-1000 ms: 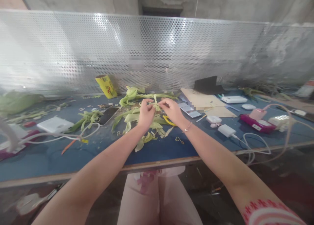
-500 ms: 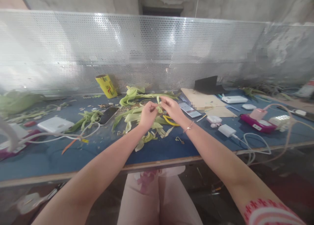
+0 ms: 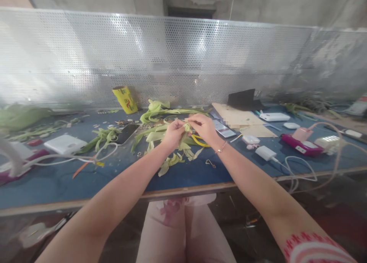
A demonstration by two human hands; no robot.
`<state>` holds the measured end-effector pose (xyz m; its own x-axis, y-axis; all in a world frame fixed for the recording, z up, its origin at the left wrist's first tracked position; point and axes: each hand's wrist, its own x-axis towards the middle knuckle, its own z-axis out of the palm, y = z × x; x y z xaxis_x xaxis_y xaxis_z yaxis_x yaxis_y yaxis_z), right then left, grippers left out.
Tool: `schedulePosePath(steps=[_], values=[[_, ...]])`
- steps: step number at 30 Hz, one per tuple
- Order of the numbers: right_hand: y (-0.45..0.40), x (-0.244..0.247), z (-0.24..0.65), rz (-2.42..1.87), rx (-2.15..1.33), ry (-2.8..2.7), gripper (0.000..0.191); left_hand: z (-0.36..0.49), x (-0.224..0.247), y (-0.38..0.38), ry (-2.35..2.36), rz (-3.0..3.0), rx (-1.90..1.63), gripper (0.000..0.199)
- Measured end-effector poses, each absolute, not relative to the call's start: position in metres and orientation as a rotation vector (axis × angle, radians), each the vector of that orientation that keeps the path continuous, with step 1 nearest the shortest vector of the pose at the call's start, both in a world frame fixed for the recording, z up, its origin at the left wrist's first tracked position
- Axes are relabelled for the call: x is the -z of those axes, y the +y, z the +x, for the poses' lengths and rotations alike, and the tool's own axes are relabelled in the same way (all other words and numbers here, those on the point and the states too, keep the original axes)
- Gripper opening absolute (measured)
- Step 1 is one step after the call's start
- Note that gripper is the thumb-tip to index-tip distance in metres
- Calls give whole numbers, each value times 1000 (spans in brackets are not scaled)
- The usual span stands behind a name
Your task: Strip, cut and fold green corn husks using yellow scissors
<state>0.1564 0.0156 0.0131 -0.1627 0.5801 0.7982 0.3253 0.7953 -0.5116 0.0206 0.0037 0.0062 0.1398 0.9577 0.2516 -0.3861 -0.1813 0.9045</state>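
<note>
Both hands meet over the middle of the blue table. My left hand (image 3: 172,136) is closed on a pale green, knotted piece of corn husk (image 3: 187,128). From the right, the fingers of my right hand (image 3: 205,130) pinch the top of the same piece; a thin bracelet circles that wrist. Loose husk leaves (image 3: 156,136) lie under and left of the hands, and torn scraps (image 3: 171,163) lie closer to me. Behind them rests a larger husk bundle (image 3: 155,109). Partly covered by my right hand is a yellow loop (image 3: 200,141). Fingertips hide part of the held husk.
A yellow tube (image 3: 126,99) stands by the perforated metal screen (image 3: 183,56). Left are a dark phone (image 3: 127,134) and a white box (image 3: 65,144). To the right lie a lit phone (image 3: 224,129), cardboard (image 3: 243,117), a white charger (image 3: 265,153) and a purple power strip (image 3: 302,145) with cables.
My right hand has shifted slightly down, and its fingers have closed over the top of the husk. The strip that stuck up there is folded down. My left hand stays nearly in place.
</note>
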Motion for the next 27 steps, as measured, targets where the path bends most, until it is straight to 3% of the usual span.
schedulePosePath(steps=[5, 10, 15, 20, 27], values=[[14, -16, 160, -682, -350, -1846, 19, 20, -11, 0, 606, 1113, -1259, 30], [10, -20, 160, -625, -801, -1787, 16, 16, -13, 2, 586, 1120, -1173, 27], [9, -24, 156, -638, -1278, -1615, 26, 13, -9, 7, 565, 1151, -1135, 25], [10, -24, 157, -643, -1309, -1587, 25, 12, -6, 8, 548, 1168, -1146, 25], [13, -17, 157, -654, -1096, -1629, 17, 13, -8, 5, 580, 1163, -1209, 27]])
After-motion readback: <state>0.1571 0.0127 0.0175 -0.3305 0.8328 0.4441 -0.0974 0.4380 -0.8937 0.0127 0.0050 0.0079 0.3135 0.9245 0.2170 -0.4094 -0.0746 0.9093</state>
